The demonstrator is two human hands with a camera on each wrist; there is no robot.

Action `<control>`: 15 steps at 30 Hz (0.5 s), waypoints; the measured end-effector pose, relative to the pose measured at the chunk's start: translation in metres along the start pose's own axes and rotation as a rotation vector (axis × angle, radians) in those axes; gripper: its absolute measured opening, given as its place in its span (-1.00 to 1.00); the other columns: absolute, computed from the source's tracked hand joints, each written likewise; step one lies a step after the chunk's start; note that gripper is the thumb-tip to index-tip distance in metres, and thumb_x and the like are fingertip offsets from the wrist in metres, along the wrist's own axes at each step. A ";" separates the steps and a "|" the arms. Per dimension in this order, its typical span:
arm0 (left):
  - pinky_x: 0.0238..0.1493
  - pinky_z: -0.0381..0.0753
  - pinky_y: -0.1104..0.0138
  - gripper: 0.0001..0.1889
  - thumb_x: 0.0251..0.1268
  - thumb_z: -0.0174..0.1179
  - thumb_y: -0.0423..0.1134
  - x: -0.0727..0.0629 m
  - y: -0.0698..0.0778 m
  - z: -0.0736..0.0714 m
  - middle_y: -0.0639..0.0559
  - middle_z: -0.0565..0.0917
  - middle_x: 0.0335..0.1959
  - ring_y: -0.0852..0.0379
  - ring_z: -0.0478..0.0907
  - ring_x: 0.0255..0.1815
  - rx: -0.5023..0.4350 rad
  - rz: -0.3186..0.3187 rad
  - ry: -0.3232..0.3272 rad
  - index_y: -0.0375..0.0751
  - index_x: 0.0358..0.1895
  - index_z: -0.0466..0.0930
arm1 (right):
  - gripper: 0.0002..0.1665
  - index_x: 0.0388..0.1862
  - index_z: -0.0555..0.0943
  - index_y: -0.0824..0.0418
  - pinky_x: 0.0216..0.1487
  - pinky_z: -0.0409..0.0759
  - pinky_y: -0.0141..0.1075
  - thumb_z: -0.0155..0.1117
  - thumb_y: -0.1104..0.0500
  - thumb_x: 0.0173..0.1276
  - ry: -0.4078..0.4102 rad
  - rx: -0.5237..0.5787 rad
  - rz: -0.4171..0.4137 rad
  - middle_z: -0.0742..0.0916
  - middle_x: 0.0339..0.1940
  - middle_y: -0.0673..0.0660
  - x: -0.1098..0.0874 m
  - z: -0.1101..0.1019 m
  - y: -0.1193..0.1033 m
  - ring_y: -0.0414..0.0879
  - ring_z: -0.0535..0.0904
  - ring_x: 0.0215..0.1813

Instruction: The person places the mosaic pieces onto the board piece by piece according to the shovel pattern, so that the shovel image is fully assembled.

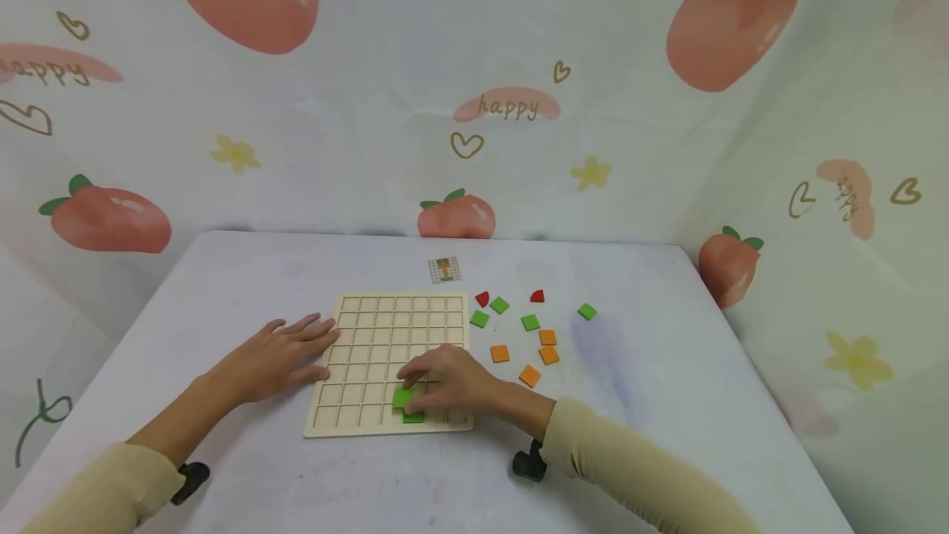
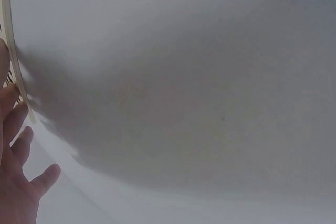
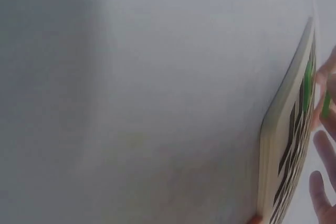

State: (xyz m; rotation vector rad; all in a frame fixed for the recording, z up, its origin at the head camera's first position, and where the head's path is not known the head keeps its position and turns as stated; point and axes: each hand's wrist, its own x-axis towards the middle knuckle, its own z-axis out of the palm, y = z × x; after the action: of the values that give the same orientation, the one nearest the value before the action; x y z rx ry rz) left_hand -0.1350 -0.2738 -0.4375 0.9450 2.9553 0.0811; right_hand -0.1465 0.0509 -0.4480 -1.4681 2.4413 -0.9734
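Observation:
A pale wooden grid board (image 1: 356, 369) lies on the table, its squares marked off by raised lines. My left hand (image 1: 278, 359) rests with spread fingers against the board's left edge; the left wrist view shows the fingers (image 2: 16, 145) along that side. Over the lower middle of the board, my right hand (image 1: 452, 381) pinches a green square tile (image 1: 401, 399) between thumb and fingers. Just below it a second green tile (image 1: 413, 418) sits in a bottom-row square, partly covered by the thumb. In the right wrist view the pinched tile (image 3: 326, 103) is tilted above the board.
Right of the board lie loose green tiles (image 1: 530, 322), several orange square tiles (image 1: 530, 376) and two red quarter-round pieces (image 1: 537, 297). A small picture card (image 1: 445, 269) lies behind the board. A printed cloth (image 1: 371, 138) hangs behind the table.

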 end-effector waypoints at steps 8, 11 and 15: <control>0.21 0.36 -0.26 -0.30 0.38 0.14 0.20 0.000 0.000 -0.001 -0.18 0.42 0.42 -0.26 0.31 0.44 0.001 0.003 0.004 -0.21 0.41 0.43 | -0.46 0.07 0.70 0.14 0.11 0.38 -0.52 0.60 0.00 0.11 -0.068 -0.036 0.007 0.81 -0.22 -0.16 0.010 0.008 -0.006 -0.52 0.61 -0.11; 0.20 0.36 -0.26 -0.30 0.38 0.14 0.20 0.000 0.000 -0.001 -0.18 0.42 0.42 -0.26 0.31 0.43 0.006 0.007 0.005 -0.21 0.41 0.43 | -0.50 0.03 0.73 0.11 0.10 0.36 -0.53 0.59 -0.01 0.11 -0.072 -0.064 0.008 0.80 -0.23 -0.18 0.012 0.010 -0.007 -0.56 0.59 -0.13; 0.20 0.36 -0.26 -0.30 0.38 0.13 0.20 0.000 0.000 -0.001 -0.17 0.42 0.43 -0.25 0.31 0.44 0.001 0.009 0.004 -0.20 0.41 0.43 | -0.54 -0.01 0.75 0.06 0.06 0.35 -0.56 0.59 -0.03 0.11 -0.067 -0.096 0.014 0.79 -0.23 -0.20 0.011 0.012 -0.007 -0.58 0.57 -0.13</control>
State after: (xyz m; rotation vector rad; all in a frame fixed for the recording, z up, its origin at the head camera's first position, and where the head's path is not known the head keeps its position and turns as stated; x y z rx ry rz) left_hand -0.1356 -0.2736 -0.4365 0.9591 2.9553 0.0818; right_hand -0.1418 0.0334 -0.4509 -1.4853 2.4787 -0.8015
